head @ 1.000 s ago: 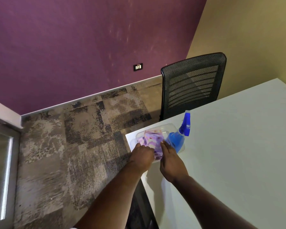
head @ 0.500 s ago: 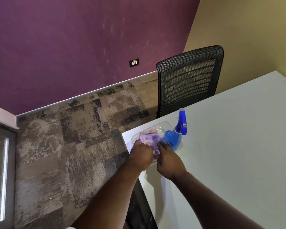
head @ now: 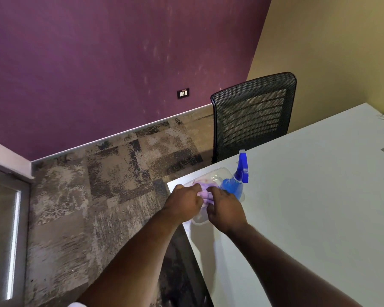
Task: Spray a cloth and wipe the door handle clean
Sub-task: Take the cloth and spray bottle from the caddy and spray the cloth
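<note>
**Both hands on the cloth at the table corner**

Two bare hands meet over a shallow clear plastic tray [head: 217, 172] with rounded corners, and between them sits the soft, crumpled purple-and-pink patterned cloth [head: 204, 192]. The left hand [head: 183, 202] curls knuckles-up on the cloth's left side, fingers folded down into the fabric. The right hand [head: 225, 209] presses in from the other side, thumb and fingers pinching the bunched folds. Both hands are closed on the cloth, which lies in the tray, its edges rumpled and its middle puffed up between the two grips.

Just right of the right hand's fingertips, touching distance away, stands the translucent blue plastic spray bottle [head: 232, 187], upright, its rounded body narrowing to a solid blue trigger head with a pale nozzle tip. It stands at the tray's far right end; whether inside the rim or against it, I cannot tell.

Under the hands lies the smooth matte white table [head: 308, 207], the tray parked right at its near-left corner. Beyond the grip rises a black mesh-backed office chair [head: 253, 114], slatted behind the weave. Left of the hands the floor drops away to mottled grey-brown carpet tiles [head: 98, 196], rough and patchy, running to a flat purple wall [head: 98, 63] with a small black socket plate [head: 183, 93].
</note>
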A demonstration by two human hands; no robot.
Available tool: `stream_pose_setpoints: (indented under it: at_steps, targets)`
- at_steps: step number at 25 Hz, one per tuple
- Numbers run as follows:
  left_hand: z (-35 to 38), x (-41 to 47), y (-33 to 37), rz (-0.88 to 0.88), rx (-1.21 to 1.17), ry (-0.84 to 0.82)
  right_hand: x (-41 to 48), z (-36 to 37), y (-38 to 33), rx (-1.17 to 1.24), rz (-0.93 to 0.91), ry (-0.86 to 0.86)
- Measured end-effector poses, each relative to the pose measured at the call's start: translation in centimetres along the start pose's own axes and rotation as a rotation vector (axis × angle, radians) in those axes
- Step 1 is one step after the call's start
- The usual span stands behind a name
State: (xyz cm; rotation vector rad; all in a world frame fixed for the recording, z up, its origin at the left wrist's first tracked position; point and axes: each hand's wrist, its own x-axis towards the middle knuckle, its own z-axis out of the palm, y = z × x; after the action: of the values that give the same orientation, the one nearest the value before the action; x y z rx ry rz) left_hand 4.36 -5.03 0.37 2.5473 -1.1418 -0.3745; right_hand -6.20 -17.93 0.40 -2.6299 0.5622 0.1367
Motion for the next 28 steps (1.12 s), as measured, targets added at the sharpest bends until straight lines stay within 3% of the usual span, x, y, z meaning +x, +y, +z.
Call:
stream_pose_setpoints:
  at_steps: [5,7,12,16,21,28]
  targets:
    - [-5.5,-2.4,-0.2,-0.155,-0.745,-0.066,-0.9,-3.5,-1.9,0.195,-0.067,0.167]
    - [-7.7,-3.1,0.0,-0.193,-0.883,-0.056,-1.0,-5.4,-3.0,0.297,-0.109,0.190]
    - [-13.5,-4.2,0.6,-0.208,-0.972,0.106,-0.6,-11.9,-6.6,0.566,-0.213,0.346]
    - [-18.3,-4.6,2.6,-0.239,-1.257,0.269,-0.2,-16.8,-10.1,0.710,-0.221,0.496]
    - [-24.9,-5.0,4.8,-0.227,-1.382,0.468,-1.5,-19.9,-13.2,0.835,-0.282,0.459]
    - [-31.0,-7.1,6.5,-0.117,-1.435,0.388,-2.0,-25.3,-17.2,0.889,-0.360,0.608]
